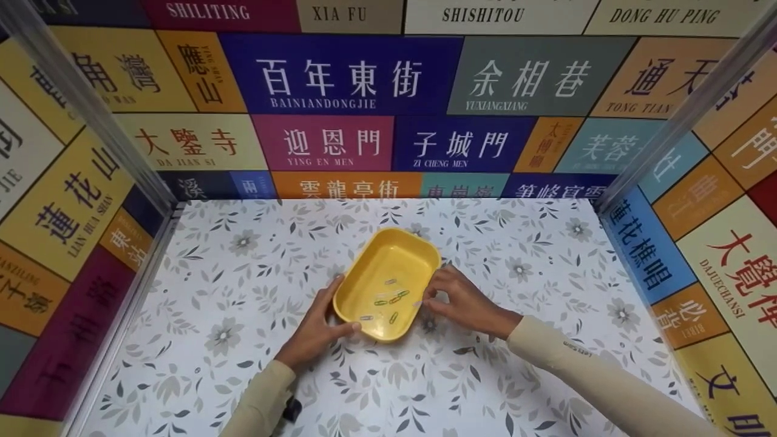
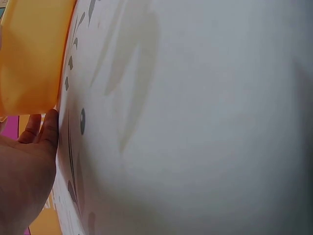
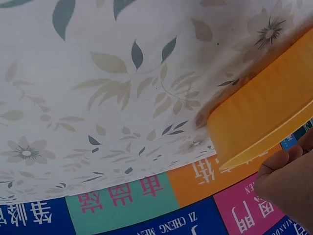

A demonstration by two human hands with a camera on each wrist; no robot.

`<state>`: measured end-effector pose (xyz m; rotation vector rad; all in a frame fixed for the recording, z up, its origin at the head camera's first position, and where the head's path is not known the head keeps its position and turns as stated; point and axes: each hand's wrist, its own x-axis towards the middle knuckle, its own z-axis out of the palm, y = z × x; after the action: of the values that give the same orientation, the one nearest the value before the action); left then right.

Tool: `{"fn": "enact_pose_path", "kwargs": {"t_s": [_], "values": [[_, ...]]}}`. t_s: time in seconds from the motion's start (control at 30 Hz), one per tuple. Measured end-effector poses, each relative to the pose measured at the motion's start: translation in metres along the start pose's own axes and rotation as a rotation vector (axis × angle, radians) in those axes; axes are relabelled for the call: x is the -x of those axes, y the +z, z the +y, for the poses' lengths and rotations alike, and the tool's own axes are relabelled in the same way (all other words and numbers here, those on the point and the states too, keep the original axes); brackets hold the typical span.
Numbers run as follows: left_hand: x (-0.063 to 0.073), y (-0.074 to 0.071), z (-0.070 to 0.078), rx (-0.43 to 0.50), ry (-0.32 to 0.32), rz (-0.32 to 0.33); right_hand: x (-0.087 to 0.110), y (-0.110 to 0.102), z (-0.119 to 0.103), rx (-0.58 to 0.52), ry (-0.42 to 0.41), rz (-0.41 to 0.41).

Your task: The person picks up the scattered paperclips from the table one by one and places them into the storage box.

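Observation:
A yellow plastic tray (image 1: 388,258) lies at a slant on the patterned tabletop, with several small coloured paper clips (image 1: 394,317) scattered over its floor. My left hand (image 1: 317,331) holds the tray at its lower left corner, thumb at the near rim and fingers along the outer side. In the left wrist view, its fingers (image 2: 48,128) reach against the tray's outer wall (image 2: 32,63). Over the tray's right rim, my right hand (image 1: 458,300) has curled fingers and pinches a small pale paper clip (image 1: 417,303). The right wrist view hides that clip.
White tabletop (image 1: 522,376) with a leaf and flower print surrounds the tray. Panels (image 1: 340,73) printed with coloured signs stand behind and at both sides. Clear strips (image 1: 109,127) run along the corners. A small dark object (image 1: 292,409) shows beside the left sleeve.

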<state>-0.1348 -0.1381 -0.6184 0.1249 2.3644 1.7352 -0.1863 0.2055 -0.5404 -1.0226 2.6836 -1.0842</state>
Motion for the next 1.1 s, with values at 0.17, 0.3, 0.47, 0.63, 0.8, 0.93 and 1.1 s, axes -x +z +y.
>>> {"fn": "enact_pose_path", "kwargs": {"t_s": [0.17,0.3,0.47,0.63,0.8,0.93,1.1], "values": [[0.001,0.000,0.000,0.000,-0.004,0.001,-0.007,0.000,-0.001,-0.006,0.027,-0.027],[0.002,0.000,0.000,0.000,-0.001,-0.004,-0.011,0.000,0.000,0.006,0.024,-0.032],[0.001,0.001,-0.002,0.005,0.019,-0.006,-0.015,0.001,0.003,0.035,0.033,-0.028],[0.000,0.001,-0.002,-0.004,0.006,0.003,-0.022,0.000,0.007,0.053,0.008,-0.022],[0.000,0.001,0.000,-0.002,-0.013,0.009,-0.029,0.000,0.008,0.063,0.018,-0.052],[0.000,0.002,0.001,0.001,-0.031,0.013,-0.035,0.001,0.007,0.062,0.054,-0.102],[0.000,0.002,0.002,-0.003,-0.034,0.011,-0.041,0.001,0.006,0.088,0.072,-0.128]]}}
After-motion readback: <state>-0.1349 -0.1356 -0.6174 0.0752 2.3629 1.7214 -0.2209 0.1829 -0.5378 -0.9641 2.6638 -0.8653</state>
